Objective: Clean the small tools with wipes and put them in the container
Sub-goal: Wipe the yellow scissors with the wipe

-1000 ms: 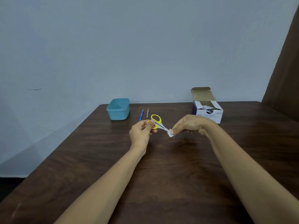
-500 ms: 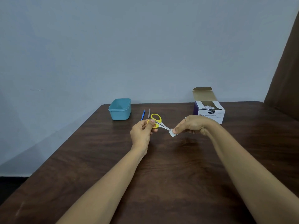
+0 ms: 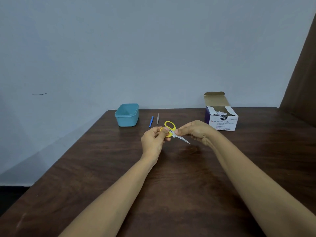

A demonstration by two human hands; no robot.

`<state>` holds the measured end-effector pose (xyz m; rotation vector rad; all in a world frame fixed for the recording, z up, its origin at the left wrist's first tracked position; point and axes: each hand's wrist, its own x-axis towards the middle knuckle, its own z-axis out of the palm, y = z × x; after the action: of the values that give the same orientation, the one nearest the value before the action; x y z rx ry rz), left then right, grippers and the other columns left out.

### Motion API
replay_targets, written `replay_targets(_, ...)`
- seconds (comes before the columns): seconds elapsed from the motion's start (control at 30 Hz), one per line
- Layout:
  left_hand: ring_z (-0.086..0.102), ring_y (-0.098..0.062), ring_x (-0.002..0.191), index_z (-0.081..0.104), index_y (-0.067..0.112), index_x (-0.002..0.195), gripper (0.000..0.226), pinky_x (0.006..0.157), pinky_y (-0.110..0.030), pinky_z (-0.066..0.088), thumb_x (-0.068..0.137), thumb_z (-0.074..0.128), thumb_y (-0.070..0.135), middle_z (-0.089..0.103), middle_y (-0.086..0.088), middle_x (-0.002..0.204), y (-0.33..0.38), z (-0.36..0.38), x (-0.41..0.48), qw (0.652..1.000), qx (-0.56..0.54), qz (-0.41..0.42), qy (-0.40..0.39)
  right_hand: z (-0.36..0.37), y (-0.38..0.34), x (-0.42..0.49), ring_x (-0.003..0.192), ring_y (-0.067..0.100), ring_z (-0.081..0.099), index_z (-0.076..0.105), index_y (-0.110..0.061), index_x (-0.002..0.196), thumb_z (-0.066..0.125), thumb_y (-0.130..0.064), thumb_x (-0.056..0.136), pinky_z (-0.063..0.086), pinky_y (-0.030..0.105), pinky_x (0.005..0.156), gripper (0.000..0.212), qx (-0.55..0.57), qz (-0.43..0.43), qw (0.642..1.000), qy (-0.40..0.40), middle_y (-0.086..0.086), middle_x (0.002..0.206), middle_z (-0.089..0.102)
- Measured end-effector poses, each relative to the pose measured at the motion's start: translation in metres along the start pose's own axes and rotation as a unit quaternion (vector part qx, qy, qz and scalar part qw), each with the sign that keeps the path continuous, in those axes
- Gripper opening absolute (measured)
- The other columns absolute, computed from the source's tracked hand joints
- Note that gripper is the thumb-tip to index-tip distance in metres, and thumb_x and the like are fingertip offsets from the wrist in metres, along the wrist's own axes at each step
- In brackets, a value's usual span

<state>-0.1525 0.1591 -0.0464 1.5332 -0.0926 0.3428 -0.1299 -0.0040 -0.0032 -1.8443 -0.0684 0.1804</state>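
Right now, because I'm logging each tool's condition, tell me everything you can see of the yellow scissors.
The yellow scissors are small, with two yellow plastic-looking loop handles and slim, metallic-looking pointed blades that are closed together. They are held in the air above the table, with the tip slanting to the right and toward the person. The left hand grips the lower loop, and the upper loop is free. The right hand pinches the blades near the pivot.

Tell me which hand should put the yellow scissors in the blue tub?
Probably left. The left hand grips the scissors by the handle, and the blue tub sits on that side; the right hand only pinches the blades.
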Motion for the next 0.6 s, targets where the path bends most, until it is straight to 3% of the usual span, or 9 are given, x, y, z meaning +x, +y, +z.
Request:
replay_targets(0.13,0.065,-0.004,0.057,0.07,0.014,0.082,0.013,0.055,-0.012,0.047,0.09,0.066,0.023,0.071,0.001,0.071,0.0,0.0,0.001,1.0,-0.003,0.0,0.004,0.01,0.005,0.003,0.08,0.009,0.064,0.076,-0.011,0.081,0.082,-0.021,0.07,0.044,0.017,0.069,0.016,0.061,-0.035,0.997,0.037,-0.002,0.071,0.073)
replay_targets(0.27,0.064,-0.002,0.055,0.069,0.012,0.081,0.014,0.053,-0.012,0.046,0.09,0.066,0.022,0.071,0.0,0.07,0.001,0.0,0.001,1.0,-0.001,-0.003,0.004,0.015,0.007,0.004,0.077,0.011,0.062,0.076,-0.012,0.082,0.083,-0.03,0.065,0.046,0.023,0.075,0.026,0.101,-0.03,0.992,0.064,0.002,0.077,0.073)
replay_targets(0.37,0.064,-0.003,0.055,0.07,0.013,0.082,0.013,0.054,-0.013,0.048,0.09,0.067,0.023,0.07,-0.001,0.07,0.001,0.0,0.001,1.0,0.004,-0.012,-0.001,0.017,0.01,0.004,0.069,0.009,0.056,0.073,-0.01,0.084,0.076,-0.024,0.076,0.046,0.018,0.066,0.016,0.133,-0.027,0.99,0.029,0.0,0.072,0.068)
replay_targets(0.5,0.064,-0.003,0.056,0.07,0.013,0.082,0.014,0.055,-0.013,0.049,0.089,0.067,0.025,0.07,-0.001,0.068,0.0,0.0,0.001,1.0,0.008,-0.015,-0.008,0.015,0.017,0.005,0.08,0.016,0.046,0.07,-0.01,0.099,0.063,-0.023,0.089,0.04,0.025,0.069,0.019,0.19,-0.013,0.981,-0.026,0.008,0.091,0.059)
replay_targets(0.6,0.064,-0.003,0.056,0.07,0.014,0.08,0.015,0.054,-0.013,0.048,0.089,0.067,0.026,0.07,0.002,0.064,0.0,0.0,0.003,1.0,-0.005,-0.027,0.01,0.008,0.017,0.004,0.07,0.009,0.045,0.065,-0.02,0.092,0.058,-0.027,0.091,0.035,0.024,0.066,0.01,0.274,0.003,0.961,-0.026,-0.003,0.077,0.052)
